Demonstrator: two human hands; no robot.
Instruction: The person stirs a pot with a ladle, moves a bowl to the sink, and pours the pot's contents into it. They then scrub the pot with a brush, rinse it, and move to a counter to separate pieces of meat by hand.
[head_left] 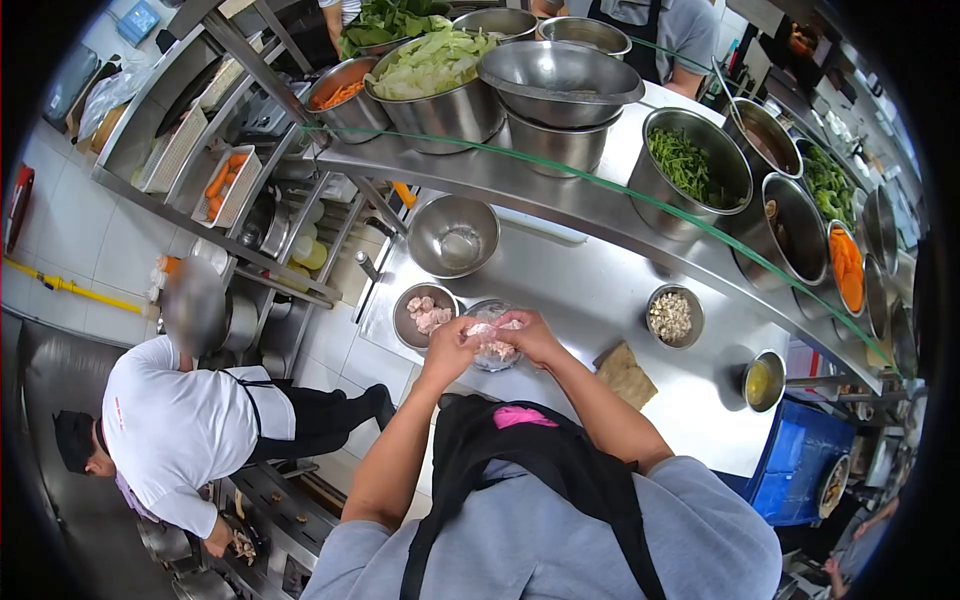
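My left hand (453, 343) and my right hand (534, 338) come together over a bowl (492, 364) on the steel counter. Pale pink pieces of raw meat (490, 330) show between my fingers, and both hands are closed on them. More pale pieces lie in the bowl below, partly hidden by my hands. Just left of it, a steel bowl (407, 338) contains pink raw meat chunks (430, 316). Behind these stands a larger steel bowl (455, 212), with nothing visible inside but reflections.
A bowl of chopped pale pieces (675, 314), a brown cloth (626, 374) and a bowl of yellow liquid (764, 381) are to my right. Overhead, a shelf (560, 190) bears several vegetable pots. A co-worker (190, 420) bends over the stove at left.
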